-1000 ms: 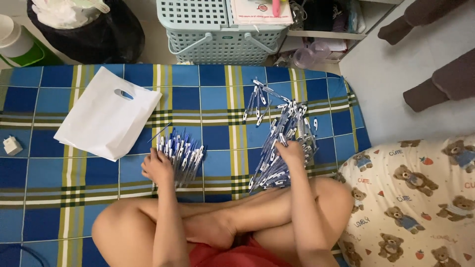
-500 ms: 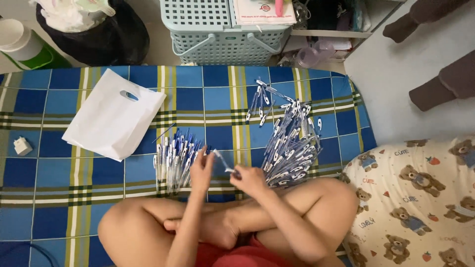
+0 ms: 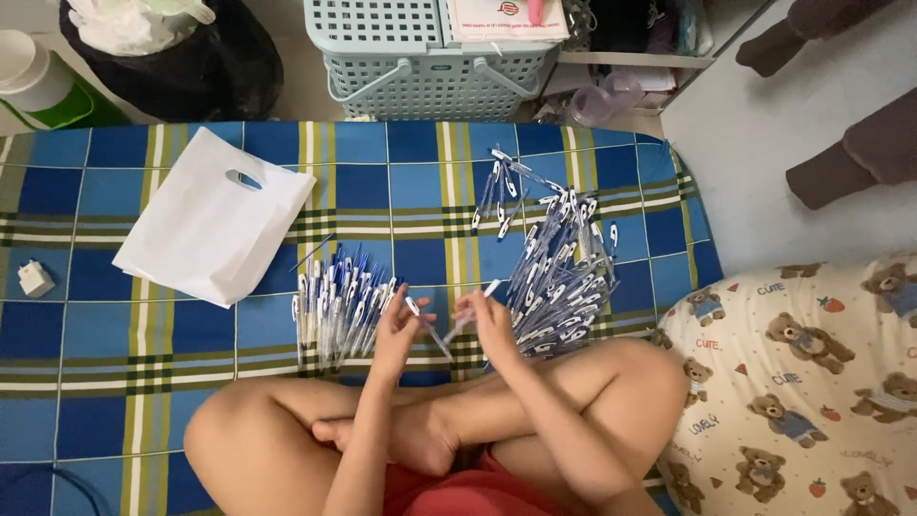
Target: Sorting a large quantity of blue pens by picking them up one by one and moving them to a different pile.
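Head view, looking straight down on a person sitting cross-legged.

Edges and room: blue, yellow and white plaid mat (image 3: 143,382) runs off frame at left and bottom; its far edge meets the floor just short of a pale green lattice basket (image 3: 420,57); its right edge ends beside bare grey floor (image 3: 726,143). Open plaid between the two pen piles, and a wide bare stretch at lower left.

Hands: left hand (image 3: 399,330) and right hand (image 3: 492,320) are close together above the crossed legs, between the piles. Each is closed on a slim clear pen part (image 3: 425,327); the two parts angle toward each other, tips near. Whether they touch, cannot tell.

Counts: two pen piles. Tidy left pile (image 3: 339,301), pens lying roughly parallel, just left of the left hand. Loose right pile (image 3: 559,277), fanned and scattered toward the far edge. Pens too many to count. One white plastic bag (image 3: 205,229) with a cut handle, flat, far left of the piles. One small white plug-like block (image 3: 35,279) near the left edge.

Room: black bin bag (image 3: 191,57) top left, bear-print cushion (image 3: 802,382) lower right, two dark-sleeved limbs (image 3: 850,158) top right.
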